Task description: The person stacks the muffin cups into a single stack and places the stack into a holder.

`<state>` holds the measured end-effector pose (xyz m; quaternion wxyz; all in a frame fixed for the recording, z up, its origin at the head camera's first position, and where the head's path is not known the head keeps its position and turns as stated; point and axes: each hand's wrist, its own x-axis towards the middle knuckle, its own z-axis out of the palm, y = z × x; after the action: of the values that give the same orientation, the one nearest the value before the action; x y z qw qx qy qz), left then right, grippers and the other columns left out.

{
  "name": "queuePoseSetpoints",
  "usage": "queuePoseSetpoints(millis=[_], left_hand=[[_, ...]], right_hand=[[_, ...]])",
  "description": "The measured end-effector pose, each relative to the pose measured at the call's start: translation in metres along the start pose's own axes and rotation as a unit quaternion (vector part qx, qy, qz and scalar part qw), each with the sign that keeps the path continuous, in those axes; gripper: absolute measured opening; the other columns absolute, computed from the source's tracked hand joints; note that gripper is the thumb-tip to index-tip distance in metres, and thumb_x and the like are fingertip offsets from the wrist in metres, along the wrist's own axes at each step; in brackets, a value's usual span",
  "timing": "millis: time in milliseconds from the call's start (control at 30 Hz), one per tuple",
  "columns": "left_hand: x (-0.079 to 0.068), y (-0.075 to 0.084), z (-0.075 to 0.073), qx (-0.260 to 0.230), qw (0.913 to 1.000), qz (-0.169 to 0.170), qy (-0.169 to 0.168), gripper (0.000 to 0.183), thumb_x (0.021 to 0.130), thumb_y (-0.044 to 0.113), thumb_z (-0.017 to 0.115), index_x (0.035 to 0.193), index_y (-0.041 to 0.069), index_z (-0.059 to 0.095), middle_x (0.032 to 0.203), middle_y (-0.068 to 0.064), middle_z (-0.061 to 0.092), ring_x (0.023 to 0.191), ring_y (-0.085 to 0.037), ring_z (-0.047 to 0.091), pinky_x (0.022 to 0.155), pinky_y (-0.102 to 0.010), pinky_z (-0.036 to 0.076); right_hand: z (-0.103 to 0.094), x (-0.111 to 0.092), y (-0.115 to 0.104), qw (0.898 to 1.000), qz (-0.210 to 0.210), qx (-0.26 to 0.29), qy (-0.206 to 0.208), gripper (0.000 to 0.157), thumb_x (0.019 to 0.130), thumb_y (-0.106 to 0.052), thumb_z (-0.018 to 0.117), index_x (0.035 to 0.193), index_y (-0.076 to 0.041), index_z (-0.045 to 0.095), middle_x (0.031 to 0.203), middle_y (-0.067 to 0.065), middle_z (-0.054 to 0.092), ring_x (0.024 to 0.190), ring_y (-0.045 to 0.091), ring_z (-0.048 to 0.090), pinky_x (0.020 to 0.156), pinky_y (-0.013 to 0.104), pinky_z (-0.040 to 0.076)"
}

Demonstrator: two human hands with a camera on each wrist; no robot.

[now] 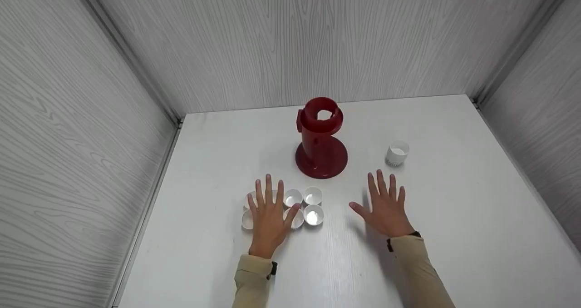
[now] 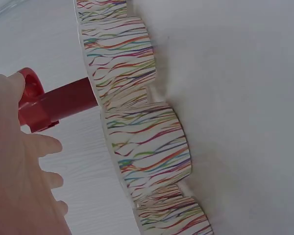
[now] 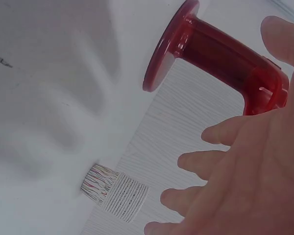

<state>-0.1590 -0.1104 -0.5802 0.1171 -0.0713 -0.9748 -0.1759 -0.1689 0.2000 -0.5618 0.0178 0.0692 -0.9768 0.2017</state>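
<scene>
My left hand (image 1: 268,226) hovers with straight, spread fingers above two rows of small white cups (image 1: 313,215), hiding some of them. In the left wrist view, these cups (image 2: 149,152) show colourful wavy lines on their sides. My right hand (image 1: 388,213), fingers also spread and holding nothing, is over the table to the right of the cups. Beyond both hands stands a red holder (image 1: 324,165) with a round base, a column and an open ring on top. Past the right fingertips is a white cup-like piece (image 1: 398,151); its lower part has coloured lines, its upper part dark-dashed bands (image 3: 127,196).
The white table (image 1: 204,162) is enclosed by a grey wood-grain back wall (image 1: 290,40) and side panels at left (image 1: 68,140) and right (image 1: 540,117). The red holder stands between the cup rows and the back wall.
</scene>
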Motion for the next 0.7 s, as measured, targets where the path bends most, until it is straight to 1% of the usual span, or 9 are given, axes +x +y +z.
queuePoseSetpoints(millis=[100, 200, 300, 367, 467, 567, 667, 700], left_hand=[[-0.001, 0.006, 0.001, -0.025, 0.9997, 0.002, -0.004, 0.082, 0.102, 0.060, 0.048, 0.164, 0.010, 0.028, 0.175, -0.017, 0.008, 0.161, -0.044, 0.003, 0.124, -0.072, 0.007], [-0.001, 0.015, 0.002, -0.057, 0.9983, 0.009, -0.008, 0.080, 0.104, 0.057, 0.049, 0.163, 0.008, 0.029, 0.175, -0.015, 0.008, 0.162, -0.041, 0.005, 0.126, -0.070, 0.008], [0.001, 0.024, 0.002, -0.097, 0.9948, 0.026, -0.010, 0.074, 0.106, 0.051, 0.047, 0.162, 0.004, 0.031, 0.175, -0.015, 0.011, 0.162, -0.040, 0.008, 0.128, -0.067, 0.011], [0.002, 0.031, 0.003, -0.128, 0.9909, 0.041, -0.013, 0.070, 0.108, 0.048, 0.044, 0.161, 0.003, 0.033, 0.174, -0.014, 0.015, 0.161, -0.039, 0.012, 0.129, -0.064, 0.013], [0.005, 0.040, 0.007, -0.177, 0.9824, 0.056, -0.016, 0.066, 0.109, 0.045, 0.043, 0.160, 0.004, 0.034, 0.174, -0.012, 0.020, 0.161, -0.035, 0.017, 0.130, -0.059, 0.018], [0.006, 0.049, 0.011, -0.227, 0.9716, 0.063, -0.018, 0.063, 0.109, 0.043, 0.044, 0.160, 0.005, 0.037, 0.171, -0.010, 0.027, 0.159, -0.031, 0.026, 0.129, -0.053, 0.026], [0.009, 0.060, 0.016, -0.278, 0.9577, 0.067, -0.032, 0.061, 0.109, 0.041, 0.046, 0.159, 0.006, 0.038, 0.169, -0.011, 0.031, 0.157, -0.029, 0.031, 0.126, -0.051, 0.033], [0.011, 0.063, 0.017, -0.299, 0.9510, 0.068, -0.041, 0.061, 0.109, 0.040, 0.046, 0.159, 0.006, 0.038, 0.169, -0.012, 0.032, 0.157, -0.029, 0.032, 0.126, -0.051, 0.033]], right_hand=[[0.000, 0.000, 0.003, 1.000, 0.000, 0.006, -0.006, 0.098, 0.097, -0.062, 0.059, 0.165, -0.004, 0.017, 0.173, 0.024, 0.012, 0.158, 0.055, 0.006, 0.121, 0.077, 0.009], [-0.001, 0.000, 0.007, 1.000, -0.002, 0.010, -0.011, 0.098, 0.098, -0.062, 0.059, 0.165, -0.003, 0.018, 0.172, 0.025, 0.013, 0.157, 0.055, 0.008, 0.122, 0.076, 0.013], [-0.005, 0.003, 0.013, 0.999, -0.002, 0.023, -0.024, 0.098, 0.098, -0.062, 0.057, 0.164, -0.002, 0.018, 0.172, 0.026, 0.013, 0.157, 0.056, 0.008, 0.122, 0.075, 0.014], [-0.007, 0.004, 0.019, 0.998, -0.001, 0.044, -0.036, 0.097, 0.099, -0.062, 0.057, 0.164, -0.001, 0.019, 0.172, 0.026, 0.013, 0.157, 0.055, 0.009, 0.123, 0.075, 0.013], [-0.011, 0.005, 0.030, 0.993, 0.006, 0.101, -0.053, 0.095, 0.100, -0.061, 0.057, 0.163, 0.000, 0.021, 0.171, 0.026, 0.016, 0.157, 0.053, 0.011, 0.125, 0.071, 0.013], [-0.013, 0.006, 0.043, 0.983, 0.023, 0.172, -0.060, 0.092, 0.100, -0.059, 0.058, 0.163, -0.002, 0.024, 0.171, 0.024, 0.021, 0.158, 0.048, 0.016, 0.127, 0.066, 0.016], [-0.016, 0.009, 0.056, 0.973, 0.045, 0.222, -0.050, 0.088, 0.101, -0.058, 0.057, 0.161, -0.002, 0.028, 0.168, 0.024, 0.028, 0.156, 0.045, 0.025, 0.126, 0.063, 0.024], [-0.018, 0.010, 0.060, 0.970, 0.051, 0.233, -0.042, 0.086, 0.101, -0.057, 0.058, 0.160, -0.001, 0.031, 0.167, 0.024, 0.031, 0.154, 0.045, 0.029, 0.124, 0.063, 0.027]])
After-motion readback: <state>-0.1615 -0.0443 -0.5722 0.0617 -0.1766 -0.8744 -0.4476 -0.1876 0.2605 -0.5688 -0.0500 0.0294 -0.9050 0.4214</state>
